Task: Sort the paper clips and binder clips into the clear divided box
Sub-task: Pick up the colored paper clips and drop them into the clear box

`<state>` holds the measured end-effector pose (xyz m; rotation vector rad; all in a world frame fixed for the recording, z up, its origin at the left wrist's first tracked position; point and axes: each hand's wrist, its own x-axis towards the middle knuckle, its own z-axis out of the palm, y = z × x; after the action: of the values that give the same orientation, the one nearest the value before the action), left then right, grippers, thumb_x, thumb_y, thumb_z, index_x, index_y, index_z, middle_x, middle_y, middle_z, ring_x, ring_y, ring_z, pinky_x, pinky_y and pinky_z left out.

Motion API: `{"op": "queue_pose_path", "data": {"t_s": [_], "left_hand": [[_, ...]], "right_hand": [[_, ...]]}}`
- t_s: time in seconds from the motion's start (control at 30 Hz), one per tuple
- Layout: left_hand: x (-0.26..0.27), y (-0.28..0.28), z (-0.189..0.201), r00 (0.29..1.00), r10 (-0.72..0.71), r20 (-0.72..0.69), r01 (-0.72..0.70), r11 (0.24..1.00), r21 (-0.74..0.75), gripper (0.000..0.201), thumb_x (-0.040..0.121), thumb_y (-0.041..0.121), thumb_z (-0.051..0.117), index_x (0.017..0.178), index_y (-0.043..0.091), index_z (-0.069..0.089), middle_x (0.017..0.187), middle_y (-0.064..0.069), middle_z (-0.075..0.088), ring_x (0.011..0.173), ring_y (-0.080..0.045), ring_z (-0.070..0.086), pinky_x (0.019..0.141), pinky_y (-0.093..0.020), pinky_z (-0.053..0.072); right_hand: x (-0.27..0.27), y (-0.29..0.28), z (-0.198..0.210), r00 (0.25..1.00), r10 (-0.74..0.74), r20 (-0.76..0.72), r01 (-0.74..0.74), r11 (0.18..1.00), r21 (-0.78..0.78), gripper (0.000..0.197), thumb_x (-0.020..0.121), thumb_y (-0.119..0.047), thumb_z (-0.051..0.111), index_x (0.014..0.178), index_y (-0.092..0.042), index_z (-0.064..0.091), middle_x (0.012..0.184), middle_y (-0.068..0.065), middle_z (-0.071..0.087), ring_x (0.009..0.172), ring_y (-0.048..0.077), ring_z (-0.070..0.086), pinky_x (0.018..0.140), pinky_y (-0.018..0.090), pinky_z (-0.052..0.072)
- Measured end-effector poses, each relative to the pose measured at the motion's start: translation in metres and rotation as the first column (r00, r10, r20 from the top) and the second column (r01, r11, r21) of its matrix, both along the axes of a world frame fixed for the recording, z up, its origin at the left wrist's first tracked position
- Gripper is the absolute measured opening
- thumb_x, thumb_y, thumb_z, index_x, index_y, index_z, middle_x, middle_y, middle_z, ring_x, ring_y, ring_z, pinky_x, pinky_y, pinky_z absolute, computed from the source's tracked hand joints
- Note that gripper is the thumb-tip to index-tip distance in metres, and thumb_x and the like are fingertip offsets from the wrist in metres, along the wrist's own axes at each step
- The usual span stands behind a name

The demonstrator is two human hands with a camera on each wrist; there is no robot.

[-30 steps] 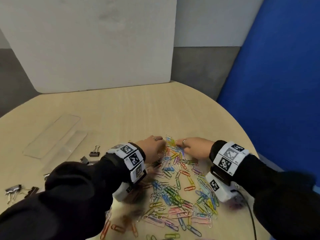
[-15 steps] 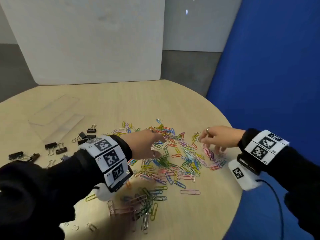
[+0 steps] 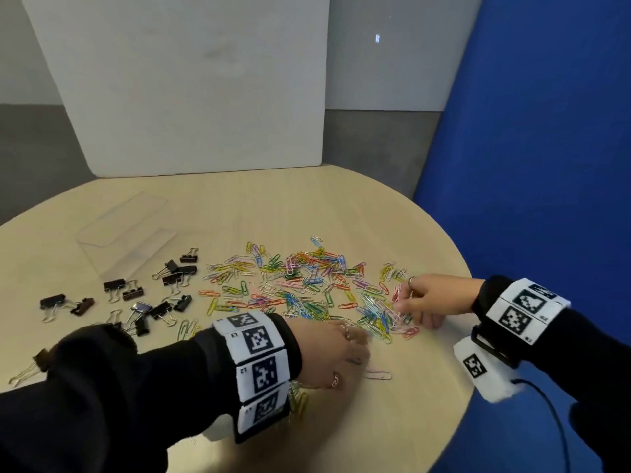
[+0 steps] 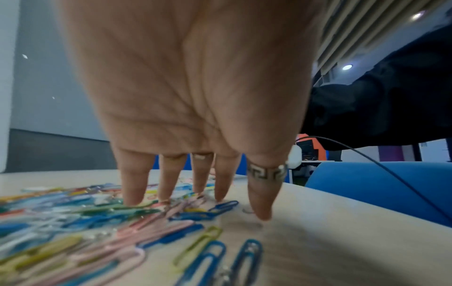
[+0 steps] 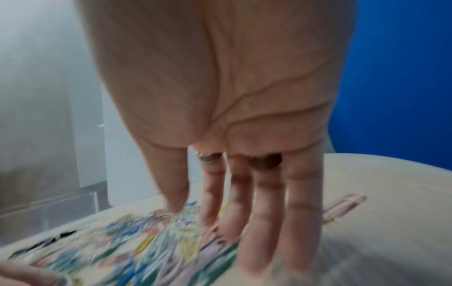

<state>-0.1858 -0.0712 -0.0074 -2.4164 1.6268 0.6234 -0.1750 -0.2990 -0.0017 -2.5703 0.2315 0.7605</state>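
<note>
Coloured paper clips (image 3: 307,285) lie spread over the middle of the round table (image 3: 239,206). Black binder clips (image 3: 136,295) are scattered to their left. The clear divided box (image 3: 126,233) stands behind the binder clips with nothing visible in it. My left hand (image 3: 362,349) lies flat at the near edge of the pile, and its straight fingers (image 4: 132,193) press down on paper clips (image 4: 122,222). My right hand (image 3: 406,308) is at the pile's right edge. Its straight fingers (image 5: 259,232) touch the clips in a blurred picture. Neither hand grips anything.
One pink paper clip (image 3: 378,374) lies alone near the table's front edge. A white board (image 3: 191,83) stands behind the table and a blue panel (image 3: 546,131) to the right. The table's rim curves close behind my right wrist.
Both hands have moved apart from the far middle of the pile. The left came toward the near edge and the right went right. The clips now lie more widely spread.
</note>
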Motion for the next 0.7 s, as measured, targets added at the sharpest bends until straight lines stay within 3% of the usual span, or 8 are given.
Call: {"op": "queue_pose_path", "data": {"t_s": [0.13, 0.23, 0.3, 0.37, 0.47, 0.57, 0.63, 0.7], "left_hand": [[-0.002, 0.000, 0.000, 1.000, -0.011, 0.017, 0.013, 0.998, -0.062, 0.062, 0.094, 0.024, 0.047, 0.148, 0.024, 0.018, 0.158, 0.003, 0.003, 0.146, -0.023, 0.006, 0.114, -0.044, 0.025], [-0.012, -0.006, -0.010, 0.987, -0.149, -0.054, 0.147, 0.989, -0.030, 0.056, 0.095, 0.028, 0.043, 0.147, 0.024, 0.022, 0.158, 0.002, 0.009, 0.145, -0.025, 0.011, 0.113, -0.049, 0.027], [-0.014, -0.006, -0.015, 0.977, -0.191, -0.096, 0.191, 0.982, -0.004, 0.050, 0.095, 0.035, 0.039, 0.141, 0.021, 0.032, 0.152, 0.000, 0.022, 0.140, -0.026, 0.021, 0.109, -0.051, 0.032], [-0.012, -0.003, -0.018, 0.986, -0.143, -0.084, 0.148, 0.987, 0.063, 0.056, 0.097, 0.038, 0.039, 0.147, 0.022, 0.021, 0.156, 0.007, 0.012, 0.144, -0.023, 0.012, 0.115, -0.048, 0.023], [-0.007, 0.005, -0.012, 0.996, -0.076, -0.040, 0.079, 0.994, 0.074, 0.063, 0.097, 0.042, 0.039, 0.150, 0.023, 0.010, 0.158, 0.010, 0.001, 0.146, -0.022, 0.002, 0.118, -0.046, 0.013], [0.005, 0.013, -0.007, 0.997, 0.010, -0.077, -0.015, 0.997, -0.073, 0.054, 0.096, 0.033, 0.045, 0.146, 0.021, 0.028, 0.155, 0.004, 0.020, 0.142, -0.021, 0.020, 0.113, -0.046, 0.028], [0.020, 0.020, -0.005, 0.987, 0.136, -0.085, -0.152, 0.963, -0.222, 0.052, 0.094, 0.024, 0.048, 0.144, 0.024, 0.032, 0.151, 0.002, 0.030, 0.135, -0.021, 0.033, 0.107, -0.043, 0.036], [0.042, 0.026, -0.002, 0.963, 0.264, -0.051, -0.267, 0.916, -0.300, 0.056, 0.093, 0.022, 0.048, 0.145, 0.027, 0.028, 0.150, 0.002, 0.030, 0.134, -0.021, 0.035, 0.107, -0.042, 0.037]], "right_hand": [[0.008, -0.018, 0.007, 0.975, -0.094, 0.200, 0.137, 0.967, -0.214, 0.015, 0.097, -0.030, 0.043, 0.103, -0.017, 0.049, 0.092, 0.006, 0.057, 0.070, 0.018, 0.056, 0.044, 0.020, 0.047], [0.012, -0.028, 0.001, 0.990, -0.067, 0.127, 0.116, 0.896, -0.428, 0.015, 0.097, -0.025, 0.042, 0.100, -0.011, 0.047, 0.106, 0.007, 0.060, 0.076, 0.015, 0.052, 0.050, 0.017, 0.042], [0.015, -0.027, -0.005, 0.988, -0.101, 0.114, 0.137, 0.915, -0.379, 0.016, 0.095, -0.024, 0.043, 0.088, -0.012, 0.049, 0.095, 0.006, 0.065, 0.068, 0.015, 0.054, 0.047, 0.016, 0.041], [0.019, -0.020, -0.009, 0.986, -0.111, 0.121, 0.139, 0.954, -0.264, 0.023, 0.095, -0.025, 0.044, 0.079, -0.011, 0.052, 0.079, 0.006, 0.061, 0.059, 0.015, 0.054, 0.044, 0.016, 0.044], [0.024, -0.003, -0.012, 0.986, -0.108, 0.130, 0.119, 0.989, -0.083, 0.023, 0.098, -0.027, 0.045, 0.081, -0.013, 0.053, 0.072, 0.003, 0.055, 0.058, 0.014, 0.055, 0.053, 0.021, 0.050], [0.032, 0.004, -0.015, 0.968, -0.169, 0.186, 0.156, 0.984, 0.081, 0.016, 0.097, -0.023, 0.046, 0.098, -0.011, 0.056, 0.082, 0.008, 0.059, 0.062, 0.018, 0.056, 0.060, 0.029, 0.052], [0.039, 0.004, -0.014, 0.954, -0.161, 0.252, 0.159, 0.987, 0.027, 0.023, 0.096, -0.025, 0.047, 0.115, -0.013, 0.052, 0.103, 0.009, 0.059, 0.079, 0.021, 0.060, 0.069, 0.034, 0.055], [0.046, 0.004, -0.015, 0.958, -0.099, 0.269, 0.141, 0.980, -0.141, 0.039, 0.096, -0.029, 0.046, 0.132, -0.012, 0.044, 0.128, 0.013, 0.051, 0.107, 0.026, 0.057, 0.092, 0.039, 0.050]]}}
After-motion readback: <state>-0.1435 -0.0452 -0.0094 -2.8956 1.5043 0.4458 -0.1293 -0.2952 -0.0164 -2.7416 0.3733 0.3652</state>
